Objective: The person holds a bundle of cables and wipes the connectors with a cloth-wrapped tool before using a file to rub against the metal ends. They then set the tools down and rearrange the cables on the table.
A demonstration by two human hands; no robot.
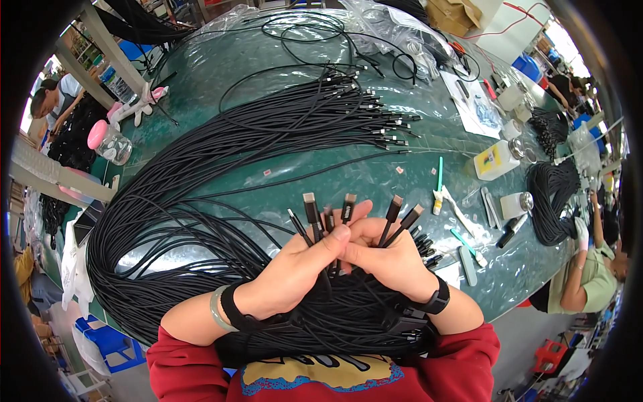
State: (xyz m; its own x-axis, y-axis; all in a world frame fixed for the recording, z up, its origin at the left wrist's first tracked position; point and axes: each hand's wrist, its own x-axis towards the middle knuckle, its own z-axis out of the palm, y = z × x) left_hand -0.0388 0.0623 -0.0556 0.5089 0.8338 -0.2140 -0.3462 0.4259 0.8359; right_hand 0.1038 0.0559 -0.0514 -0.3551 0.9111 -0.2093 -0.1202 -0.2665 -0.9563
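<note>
Over the near edge of the table, my left hand (293, 271) is closed around several black USB cables (311, 213), whose metal-tipped plugs stick up above the fingers. Touching it at the thumbs, my right hand (395, 266) grips two more black cable plugs (393, 213), fanned to the right. A large bundle of black cables (201, 151) curves from the far middle round the left side and back under my wrists. Its far plug ends (385, 124) lie spread on the table. More plugs show just right of my right hand, partly hidden by it.
Right of my hands lie a green-handled brush (439, 181), tweezers (491, 208), a black marker (512, 231) and white bottles (499, 161). A pink-lidded jar (109, 142) stands at left, coiled black cables (552, 201) at right. Other people work at both sides.
</note>
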